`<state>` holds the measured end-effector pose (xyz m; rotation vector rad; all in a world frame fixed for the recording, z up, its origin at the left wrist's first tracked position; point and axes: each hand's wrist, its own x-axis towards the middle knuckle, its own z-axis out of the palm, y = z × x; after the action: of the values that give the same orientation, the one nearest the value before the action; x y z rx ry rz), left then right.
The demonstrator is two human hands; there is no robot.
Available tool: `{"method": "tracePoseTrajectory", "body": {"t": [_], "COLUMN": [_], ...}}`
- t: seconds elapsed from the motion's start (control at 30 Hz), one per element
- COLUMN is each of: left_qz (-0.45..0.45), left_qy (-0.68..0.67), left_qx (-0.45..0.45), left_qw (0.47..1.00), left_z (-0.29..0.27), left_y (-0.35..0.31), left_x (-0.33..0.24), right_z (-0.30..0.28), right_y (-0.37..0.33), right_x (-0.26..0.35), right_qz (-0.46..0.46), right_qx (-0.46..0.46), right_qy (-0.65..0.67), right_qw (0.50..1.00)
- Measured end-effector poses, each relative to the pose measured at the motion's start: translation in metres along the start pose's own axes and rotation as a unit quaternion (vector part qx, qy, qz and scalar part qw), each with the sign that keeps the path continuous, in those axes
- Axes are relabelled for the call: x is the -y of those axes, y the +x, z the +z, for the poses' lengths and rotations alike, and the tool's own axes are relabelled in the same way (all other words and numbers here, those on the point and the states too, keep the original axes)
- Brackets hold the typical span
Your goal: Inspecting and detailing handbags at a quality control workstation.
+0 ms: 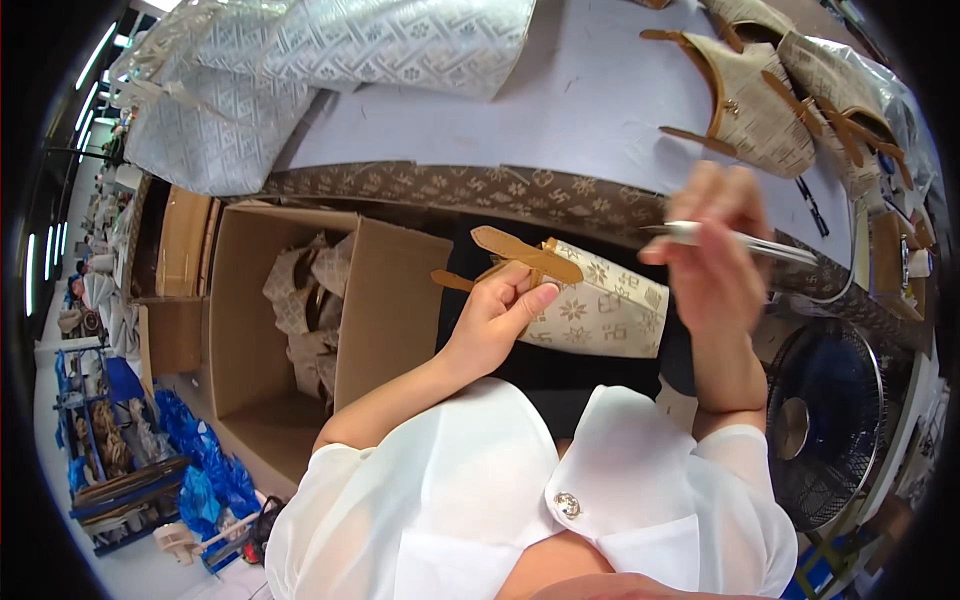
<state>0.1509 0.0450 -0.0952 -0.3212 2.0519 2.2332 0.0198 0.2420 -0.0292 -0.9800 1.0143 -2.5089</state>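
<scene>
My left hand (488, 322) is closed on a tan leather strap (508, 247) with a stitched edge, pinching it between thumb and fingers. The strap belongs to a small cream bag (602, 312) with a brown flower pattern, lying over my dark lap. Above the bag's right end, my right hand (718, 262) is raised and slightly blurred. Its fingers grip a slim white and silver pen-like tool (782, 247), whose thin point faces left toward the bag. The tool's tip is apart from the bag and strap.
An open cardboard box (390, 310) with patterned bags (312, 310) stands at my left. Ahead is a table (580, 110) with silvery patterned fabric (400, 45), several cream bags (755, 110) and a black pen (812, 207). A black fan (828, 425) stands close on my right.
</scene>
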Motion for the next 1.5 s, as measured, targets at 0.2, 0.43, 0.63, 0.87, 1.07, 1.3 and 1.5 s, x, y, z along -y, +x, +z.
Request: {"method": "tracePoseTrajectory", "body": {"t": [0.2,0.43,0.63,0.87,1.07,1.3,1.5], "left_qz": [0.011,0.429,0.422,0.406,0.408,0.411,0.261], "left_qy": [-0.156,0.562,0.541,0.452,0.46,0.467,0.331], "left_qx": [-0.071,0.003,0.038,0.028,0.029,0.041,0.01], "left_qw": [0.985,0.707,0.727,0.794,0.788,0.782,0.907], "left_z": [0.0,-0.044,-0.045,-0.046,-0.044,-0.044,-0.033], "left_y": [-0.004,0.005,0.01,0.02,0.02,0.019,0.017], "left_x": [-0.026,-0.074,-0.075,-0.067,-0.065,-0.067,-0.072], "right_z": [0.007,0.014,0.021,0.02,0.022,0.022,0.021], "right_y": [-0.015,-0.02,-0.021,-0.025,-0.027,-0.028,-0.029], "right_x": [-0.058,-0.055,-0.053,-0.058,-0.058,-0.059,-0.057], "right_qz": [0.149,0.19,0.204,0.177,0.166,0.159,0.155], "right_qx": [-0.06,-0.053,-0.021,0.01,0.023,0.035,0.006], "right_qy": [-0.013,-0.126,-0.185,-0.248,-0.25,-0.277,-0.267], "right_qw": [0.987,0.972,0.961,0.952,0.954,0.947,0.951]}}
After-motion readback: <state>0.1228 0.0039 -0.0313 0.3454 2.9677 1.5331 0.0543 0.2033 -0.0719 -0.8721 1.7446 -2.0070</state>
